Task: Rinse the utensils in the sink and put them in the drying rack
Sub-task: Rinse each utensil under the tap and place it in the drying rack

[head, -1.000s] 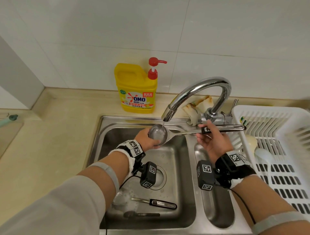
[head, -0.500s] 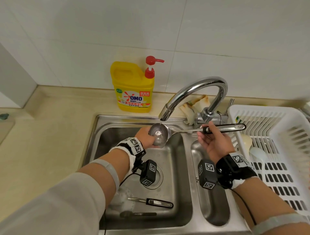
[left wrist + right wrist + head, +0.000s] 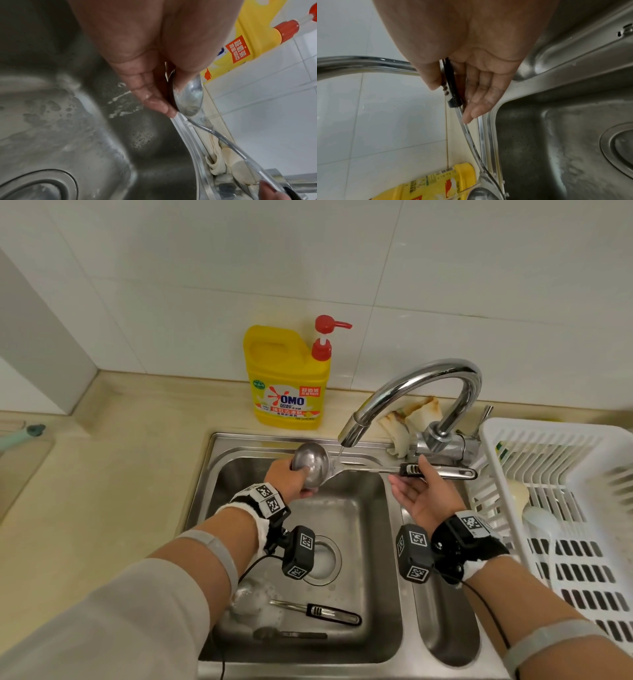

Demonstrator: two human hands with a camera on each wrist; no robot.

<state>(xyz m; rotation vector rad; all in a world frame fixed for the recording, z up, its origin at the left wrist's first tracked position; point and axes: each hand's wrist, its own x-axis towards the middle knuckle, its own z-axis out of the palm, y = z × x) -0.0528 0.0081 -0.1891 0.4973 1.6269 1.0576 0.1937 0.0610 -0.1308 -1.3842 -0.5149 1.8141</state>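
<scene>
A steel ladle [image 3: 311, 465] with a black grip lies level over the sink [image 3: 387, 628], just below the faucet spout [image 3: 349, 436]. My left hand [image 3: 291, 479] grips its bowl [image 3: 190, 97], thumb inside and fingers [image 3: 154, 100] underneath. My right hand [image 3: 419, 491], palm up, pinches the black handle [image 3: 452, 86] between the thumb and nearly straight fingers. A thin stream of water lands on the ladle's neck. Two more utensils lie in foam at the near end of the sink: a black-handled one [image 3: 318, 609] and a spoon [image 3: 291, 635].
A white drying rack [image 3: 565, 440] stands right of the sink, with white spoons [image 3: 541, 518] in it. A yellow detergent bottle [image 3: 287, 378] and a crumpled cloth [image 3: 411, 419] sit behind the sink. A narrow second basin [image 3: 448, 611] lies under my right wrist.
The ladle has shifted a little to the left, so the stream now lands on its neck instead of in the bowl. Both hands keep their hold.
</scene>
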